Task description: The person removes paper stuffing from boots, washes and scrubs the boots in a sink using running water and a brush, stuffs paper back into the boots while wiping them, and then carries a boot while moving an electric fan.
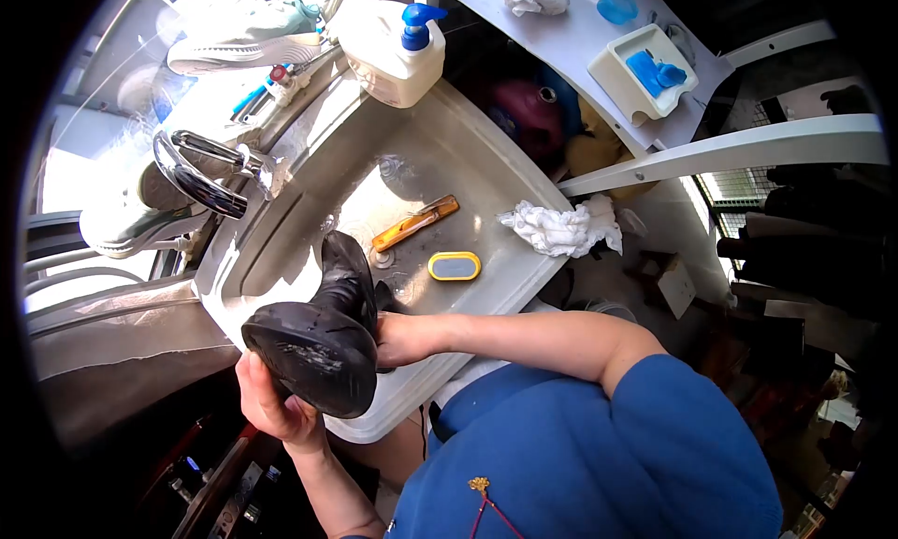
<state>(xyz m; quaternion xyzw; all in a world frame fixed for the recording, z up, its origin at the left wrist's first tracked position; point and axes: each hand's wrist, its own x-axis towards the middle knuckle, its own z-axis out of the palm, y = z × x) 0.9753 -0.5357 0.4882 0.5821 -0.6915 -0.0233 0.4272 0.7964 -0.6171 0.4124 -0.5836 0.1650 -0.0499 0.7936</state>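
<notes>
Over the near left corner of the sink (pixel 524 286), a black shoe (pixel 313 356) is tilted with its dark sole toward me. The sole has pale wet-looking streaks. My left hand (pixel 271 403) is closed on the shoe's left edge, thumb and fingers against the sole side. From the right, my right hand (pixel 400 340) grips the shoe. Its fingers are mostly hidden behind it, and I cannot tell whether they reach inside. An orange-handled brush (pixel 416 223) and a yellow-rimmed grey oval scrubber (pixel 455 266) lie on the sink floor beyond my hands.
A chrome faucet (pixel 201 174) rises at the sink's left edge. A pump bottle (pixel 393 57) stands at the far corner. A white crumpled cloth (pixel 566 227) lies on the right rim. Light sneakers (pixel 248 38) sit at upper left; a white tray (pixel 644 71) rests on a side shelf.
</notes>
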